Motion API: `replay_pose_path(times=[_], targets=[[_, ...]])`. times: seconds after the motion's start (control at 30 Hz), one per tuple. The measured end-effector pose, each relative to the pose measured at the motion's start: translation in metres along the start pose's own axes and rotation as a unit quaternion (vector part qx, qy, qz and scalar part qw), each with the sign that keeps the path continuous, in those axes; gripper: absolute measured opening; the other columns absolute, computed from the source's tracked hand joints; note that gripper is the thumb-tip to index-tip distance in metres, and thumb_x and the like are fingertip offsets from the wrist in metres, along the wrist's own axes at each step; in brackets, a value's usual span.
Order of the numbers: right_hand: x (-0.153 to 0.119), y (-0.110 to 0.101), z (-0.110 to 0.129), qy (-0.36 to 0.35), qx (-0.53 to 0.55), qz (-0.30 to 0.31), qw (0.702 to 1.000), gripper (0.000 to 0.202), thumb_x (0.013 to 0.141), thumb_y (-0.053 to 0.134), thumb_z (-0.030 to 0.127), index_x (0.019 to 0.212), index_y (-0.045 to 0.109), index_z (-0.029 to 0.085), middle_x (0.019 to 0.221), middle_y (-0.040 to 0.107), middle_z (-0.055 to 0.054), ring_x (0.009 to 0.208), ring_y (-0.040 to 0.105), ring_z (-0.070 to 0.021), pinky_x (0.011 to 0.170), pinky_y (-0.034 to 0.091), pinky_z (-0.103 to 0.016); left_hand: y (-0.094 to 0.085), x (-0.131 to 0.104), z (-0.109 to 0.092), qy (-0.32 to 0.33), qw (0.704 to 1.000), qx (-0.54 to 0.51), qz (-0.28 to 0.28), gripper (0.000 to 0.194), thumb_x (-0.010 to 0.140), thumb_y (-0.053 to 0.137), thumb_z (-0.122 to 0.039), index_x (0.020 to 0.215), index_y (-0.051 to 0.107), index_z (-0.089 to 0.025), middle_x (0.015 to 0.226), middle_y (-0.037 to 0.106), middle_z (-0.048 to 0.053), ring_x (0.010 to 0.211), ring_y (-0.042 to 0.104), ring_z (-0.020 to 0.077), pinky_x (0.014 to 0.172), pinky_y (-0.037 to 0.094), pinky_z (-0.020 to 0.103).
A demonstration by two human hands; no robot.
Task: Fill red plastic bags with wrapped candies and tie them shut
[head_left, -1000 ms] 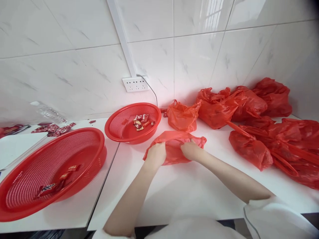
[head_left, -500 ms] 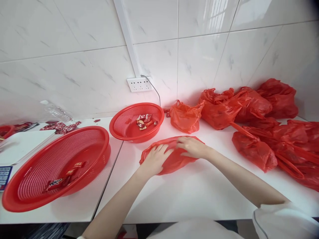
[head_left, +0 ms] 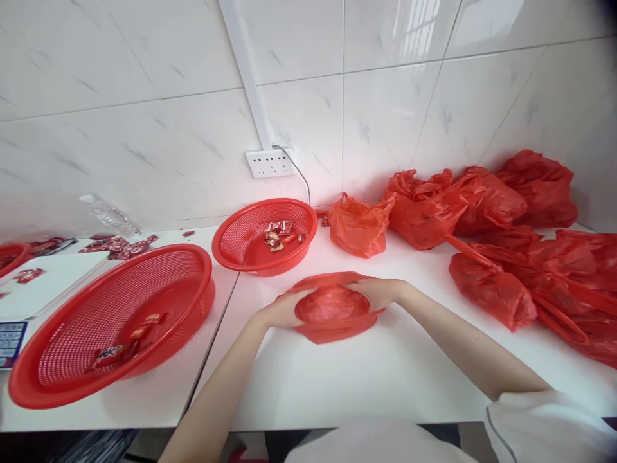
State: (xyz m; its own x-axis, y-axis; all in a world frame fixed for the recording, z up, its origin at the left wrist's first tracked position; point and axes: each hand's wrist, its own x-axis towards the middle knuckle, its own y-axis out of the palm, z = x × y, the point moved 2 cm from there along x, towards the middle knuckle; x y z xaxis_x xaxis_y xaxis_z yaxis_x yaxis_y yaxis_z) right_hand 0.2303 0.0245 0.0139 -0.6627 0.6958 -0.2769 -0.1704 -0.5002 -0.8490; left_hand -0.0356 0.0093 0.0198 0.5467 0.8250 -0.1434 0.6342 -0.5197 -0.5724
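A red plastic bag lies on the white table in front of me, its mouth spread to face upward and its crumpled inside showing. From the left, my left hand holds the bag's rim, its fingertips partly hidden by the plastic. My right hand grips the opposite side of the mouth, its fingers reaching into the bag and mostly covered. Just behind the bag stands a round red basket with several small wrapped snacks in it.
A larger red basket with a few wrapped packets is at left. Filled red bags line the wall, and more bags crowd the right. A plastic bottle and a white board are at far left.
Both hands have moved from the top of the flat bag into its mouth, which is now spread open. Small red packets now show on the white board at far left.
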Motion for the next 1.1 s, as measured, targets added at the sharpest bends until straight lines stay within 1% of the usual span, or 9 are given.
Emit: replay_pose_path(times=[0.13,0.23,0.3,0.43,0.5,0.67,0.8,0.9,1.1], targets=[[0.003,-0.003,-0.004,-0.009,0.015,0.029,0.999,0.091,0.062,0.071,0.021,0.147,0.038,0.022,0.148,0.041,-0.012,0.129,0.046,-0.0326,0.101,0.042,-0.038,-0.008,0.008,0.017,-0.043,0.959,-0.252,-0.123,0.046,0.063,0.080,-0.033,0.105,0.066,-0.020,0.114,0.069,0.013,0.114,0.061,0.0263,0.103,0.042,0.040],[0.000,-0.017,0.003,0.043,0.011,0.025,0.999,0.076,0.066,0.070,0.025,0.140,0.048,0.025,0.137,0.054,-0.010,0.118,0.056,-0.0316,0.091,0.048,-0.038,-0.016,0.011,0.022,-0.138,0.844,-0.447,-0.261,0.052,0.077,0.063,-0.058,0.105,0.056,-0.014,0.091,0.071,0.016,0.091,0.070,0.0247,0.086,0.054,0.039],[-0.006,-0.033,0.014,0.078,0.020,-0.004,0.997,0.064,0.074,0.066,0.034,0.136,0.052,0.025,0.126,0.062,-0.010,0.107,0.062,-0.0303,0.084,0.051,-0.038,-0.020,0.013,0.019,-0.189,0.773,-0.528,-0.297,0.057,0.080,0.054,-0.065,0.103,0.054,-0.012,0.085,0.070,0.017,0.082,0.071,0.0249,0.074,0.058,0.036],[-0.022,-0.062,0.051,0.011,0.070,-0.109,0.992,0.054,0.086,0.055,0.041,0.138,0.049,0.025,0.136,0.057,-0.009,0.118,0.057,-0.0275,0.094,0.047,-0.037,-0.030,0.021,0.009,-0.172,0.717,-0.604,-0.301,0.030,0.086,0.052,-0.037,0.102,0.057,-0.012,0.091,0.070,0.015,0.086,0.071,0.0217,0.070,0.058,0.028],[-0.029,-0.067,0.065,-0.022,0.088,-0.113,0.989,0.052,0.087,0.053,0.039,0.137,0.050,0.025,0.136,0.056,-0.008,0.118,0.057,-0.0263,0.095,0.046,-0.037,-0.031,0.024,0.009,-0.142,0.698,-0.619,-0.331,0.020,0.082,0.048,-0.022,0.097,0.058,-0.014,0.090,0.070,0.010,0.085,0.070,0.0192,0.073,0.058,0.028],[-0.038,-0.064,0.072,-0.045,0.110,-0.055,0.991,0.051,0.086,0.056,0.037,0.135,0.052,0.025,0.131,0.061,-0.007,0.111,0.061,-0.0253,0.090,0.048,-0.036,-0.015,0.027,0.019,-0.095,0.694,-0.601,-0.385,0.016,0.071,0.045,-0.008,0.077,0.057,-0.016,0.076,0.068,0.002,0.071,0.067,0.0140,0.076,0.058,0.029],[-0.044,-0.064,0.060,0.005,0.104,-0.070,0.992,0.047,0.086,0.057,0.035,0.132,0.054,0.025,0.124,0.064,-0.008,0.103,0.064,-0.0253,0.083,0.050,-0.035,-0.001,0.027,0.019,-0.072,0.714,-0.588,-0.373,0.012,0.067,0.048,-0.009,0.069,0.058,-0.015,0.079,0.070,0.004,0.075,0.067,0.0163,0.075,0.058,0.031],[-0.047,-0.069,0.054,0.033,0.095,-0.102,0.990,0.040,0.087,0.055,0.034,0.126,0.058,0.024,0.117,0.067,-0.009,0.096,0.066,-0.0245,0.077,0.052,-0.034,0.007,0.029,0.014,-0.029,0.731,-0.591,-0.340,0.016,0.064,0.054,-0.012,0.076,0.065,-0.015,0.088,0.073,0.005,0.084,0.068,0.0195,0.079,0.057,0.035],[-0.039,-0.075,0.056,-0.048,0.111,-0.227,0.966,0.029,0.092,0.051,0.027,0.118,0.061,0.025,0.114,0.068,-0.005,0.104,0.064,-0.0212,0.091,0.050,-0.036,0.032,0.034,0.009,-0.007,0.756,-0.580,-0.304,0.024,0.057,0.063,-0.020,0.080,0.069,-0.015,0.083,0.073,0.006,0.093,0.068,0.0296,0.084,0.054,0.047]])
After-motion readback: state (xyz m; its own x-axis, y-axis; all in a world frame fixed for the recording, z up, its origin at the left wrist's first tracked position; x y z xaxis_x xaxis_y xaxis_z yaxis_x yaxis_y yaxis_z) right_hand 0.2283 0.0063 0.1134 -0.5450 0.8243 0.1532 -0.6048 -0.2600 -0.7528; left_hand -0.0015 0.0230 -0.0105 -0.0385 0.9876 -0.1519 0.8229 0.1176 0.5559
